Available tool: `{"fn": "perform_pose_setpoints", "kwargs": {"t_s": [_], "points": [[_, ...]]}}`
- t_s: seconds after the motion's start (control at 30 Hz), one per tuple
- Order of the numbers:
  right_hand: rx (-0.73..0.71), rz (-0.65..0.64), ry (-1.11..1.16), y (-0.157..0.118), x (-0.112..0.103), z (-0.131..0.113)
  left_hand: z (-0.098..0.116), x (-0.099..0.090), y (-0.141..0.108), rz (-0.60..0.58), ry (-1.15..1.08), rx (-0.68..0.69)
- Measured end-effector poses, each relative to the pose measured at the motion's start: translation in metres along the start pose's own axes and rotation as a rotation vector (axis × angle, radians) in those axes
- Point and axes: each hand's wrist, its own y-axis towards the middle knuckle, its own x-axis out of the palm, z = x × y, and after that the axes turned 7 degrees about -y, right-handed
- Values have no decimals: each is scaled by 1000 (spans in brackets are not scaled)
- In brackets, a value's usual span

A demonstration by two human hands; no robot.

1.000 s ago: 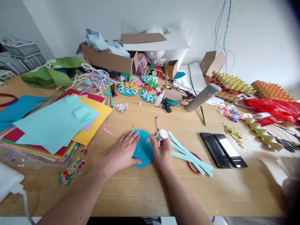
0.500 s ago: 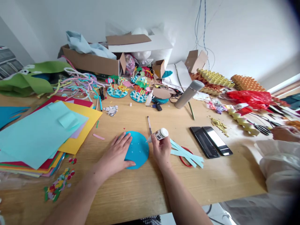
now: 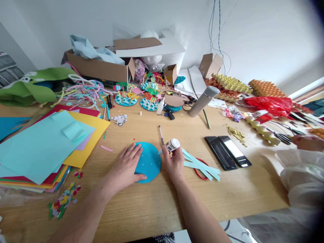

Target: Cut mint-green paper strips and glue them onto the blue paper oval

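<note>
A blue paper circle (image 3: 151,165) lies on the wooden table, with several small pale dots on its face. My left hand (image 3: 130,162) rests flat on its left side, fingers spread. In my right hand (image 3: 173,163) is a white glue bottle (image 3: 172,144), tilted with its nozzle down at the circle's right edge; I cannot tell whether the tip touches. Just beyond the bottle lies a pen (image 3: 161,135). Light blue paper strips (image 3: 202,163) lie right of my right hand, over a red ring-shaped thing (image 3: 201,178) that is partly hidden.
Coloured paper sheets (image 3: 45,145) are stacked at left, near paper scraps (image 3: 63,200). Finished fish decorations (image 3: 126,98) stand at the back. A grey flask (image 3: 204,101) and a black phone-like case (image 3: 227,153) are to the right. Another person's hand (image 3: 308,142) is at far right.
The glue bottle and my right hand have shifted very slightly left. My left hand stays on the circle. The other person's hand at far right has moved a little.
</note>
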Motion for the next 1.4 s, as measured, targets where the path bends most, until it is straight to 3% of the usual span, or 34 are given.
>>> {"fn": "perform_pose_setpoints", "kwargs": {"t_s": [0.97,1.13,1.4], "points": [[-22,10,-55,0,0,-1,-3,3,-1,45,-9,39],[-21,4,-52,0,0,1,0,-1,-1,-8,7,-1],[-31,-3,-58,0,0,1,-2,0,-1,8,8,21]]}}
